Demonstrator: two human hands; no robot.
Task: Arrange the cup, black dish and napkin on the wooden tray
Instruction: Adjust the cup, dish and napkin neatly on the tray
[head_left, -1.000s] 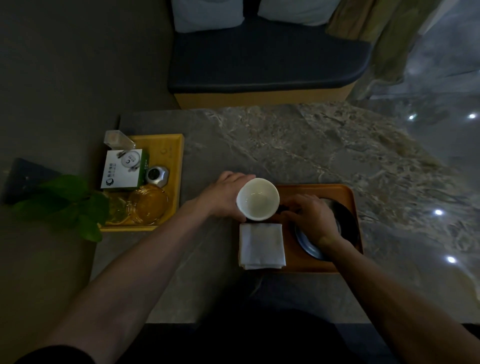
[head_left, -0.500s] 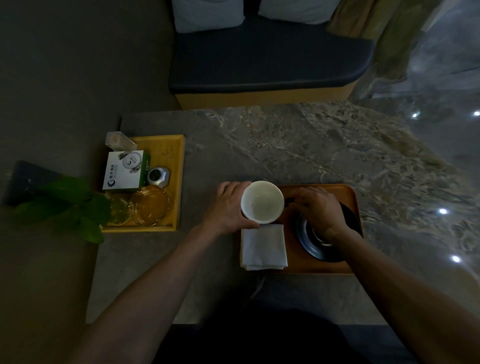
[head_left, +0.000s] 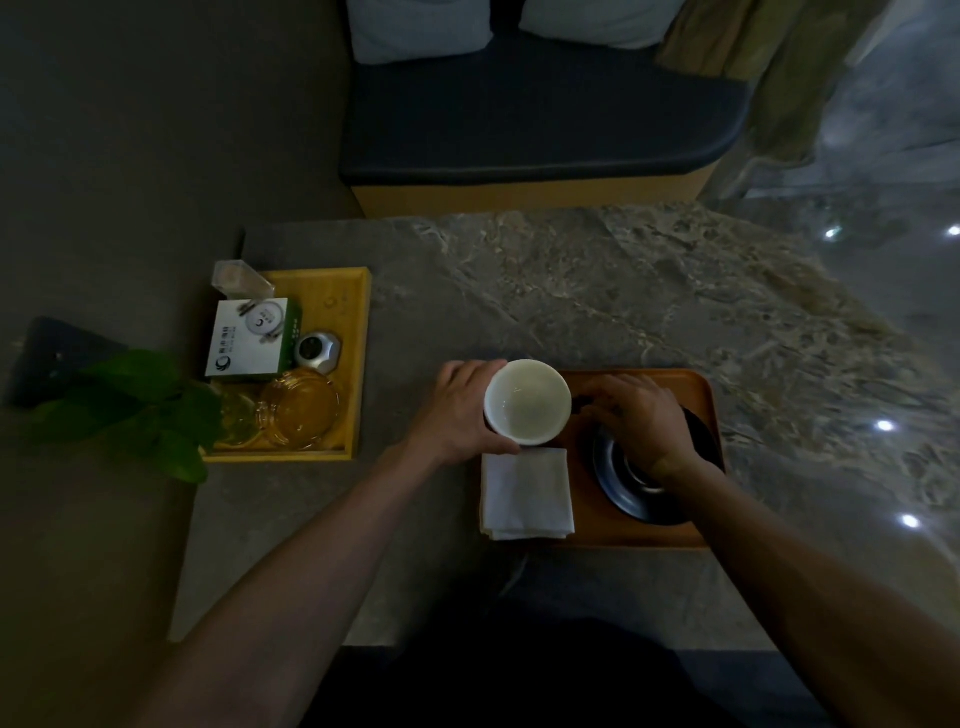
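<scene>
The cup (head_left: 528, 401), white and empty, is sitting upright in the left hand (head_left: 457, 410), whose fingers are wrapping its side at the left end of the wooden tray (head_left: 701, 395). The right hand (head_left: 641, 421) is resting with fingers curled over the black dish (head_left: 613, 483) lying on the tray; whether it is gripping the dish I cannot tell. The folded napkin (head_left: 526, 493) is lying just below the cup, overlapping the tray's left edge. Everything is sitting on a marbled stone table (head_left: 571, 291) in dim light. A yellow tray (head_left: 358, 332) of boxes and glassware is standing well apart to the left, beside a leafy plant (head_left: 135, 405). A dark cushioned bench (head_left: 535, 119) is running beyond the table.
</scene>
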